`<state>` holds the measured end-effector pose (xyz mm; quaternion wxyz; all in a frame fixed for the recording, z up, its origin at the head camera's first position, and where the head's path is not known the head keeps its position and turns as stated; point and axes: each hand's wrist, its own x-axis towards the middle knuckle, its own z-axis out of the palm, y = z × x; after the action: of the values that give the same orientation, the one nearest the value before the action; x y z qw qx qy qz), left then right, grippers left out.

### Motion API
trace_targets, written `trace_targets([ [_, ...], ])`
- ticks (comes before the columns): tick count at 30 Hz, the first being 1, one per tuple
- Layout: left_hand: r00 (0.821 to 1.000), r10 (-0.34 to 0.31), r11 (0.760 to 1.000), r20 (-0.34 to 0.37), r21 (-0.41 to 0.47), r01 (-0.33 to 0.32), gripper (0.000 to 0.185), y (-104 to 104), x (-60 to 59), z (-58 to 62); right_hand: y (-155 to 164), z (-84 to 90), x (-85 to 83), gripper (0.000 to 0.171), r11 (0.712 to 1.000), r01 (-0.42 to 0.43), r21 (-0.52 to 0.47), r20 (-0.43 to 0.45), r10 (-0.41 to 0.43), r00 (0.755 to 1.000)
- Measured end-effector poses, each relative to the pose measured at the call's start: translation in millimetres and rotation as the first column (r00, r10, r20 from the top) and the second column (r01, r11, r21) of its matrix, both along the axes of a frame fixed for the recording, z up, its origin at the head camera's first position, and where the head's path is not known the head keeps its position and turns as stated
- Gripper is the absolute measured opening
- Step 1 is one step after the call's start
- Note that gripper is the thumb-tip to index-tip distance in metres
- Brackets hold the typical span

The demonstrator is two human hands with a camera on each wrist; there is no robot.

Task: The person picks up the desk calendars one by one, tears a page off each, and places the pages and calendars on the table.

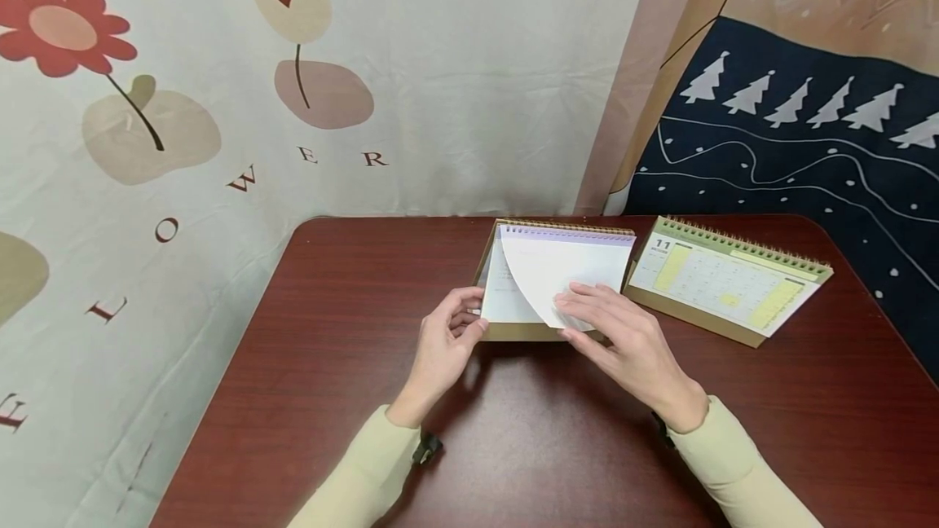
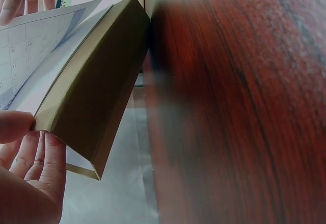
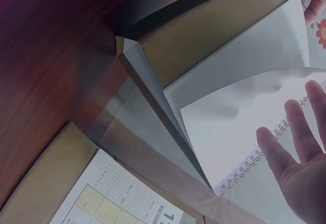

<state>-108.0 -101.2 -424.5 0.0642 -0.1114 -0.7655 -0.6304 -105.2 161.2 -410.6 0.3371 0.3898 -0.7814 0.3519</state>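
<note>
A spiral-bound desk calendar [image 1: 524,332] with a lilac strip along its top stands on the table, its brown card base facing me. My left hand [image 1: 440,345] holds the lower left corner, thumb in front and fingers behind, as the left wrist view shows on the card base [image 2: 91,76]. Over the front, one white page [image 1: 546,267] is bent up, its left side curling away from the sheets beneath. My right hand [image 1: 634,341] lies over this page's lower right part. In the right wrist view its fingers [image 3: 300,132] are straight and spread.
A second desk calendar [image 1: 722,288], green-topped and showing 11, stands close on the right, angled. Both are near the back edge of the dark red wooden table [image 1: 352,292]. Behind hang a pale flower-print cloth [image 1: 469,104] and a navy tree-print cloth [image 1: 792,153].
</note>
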Motion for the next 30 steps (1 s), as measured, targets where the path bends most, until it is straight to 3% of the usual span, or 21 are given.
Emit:
trace_targets([
  [30,1.0,-0.005,1.0,0.019,-0.012,0.006,0.039,-3.3,-1.9,-3.0,2.4,6.1,4.4,0.029,0.994,-0.03,-0.108,0.052,0.036,0.998],
])
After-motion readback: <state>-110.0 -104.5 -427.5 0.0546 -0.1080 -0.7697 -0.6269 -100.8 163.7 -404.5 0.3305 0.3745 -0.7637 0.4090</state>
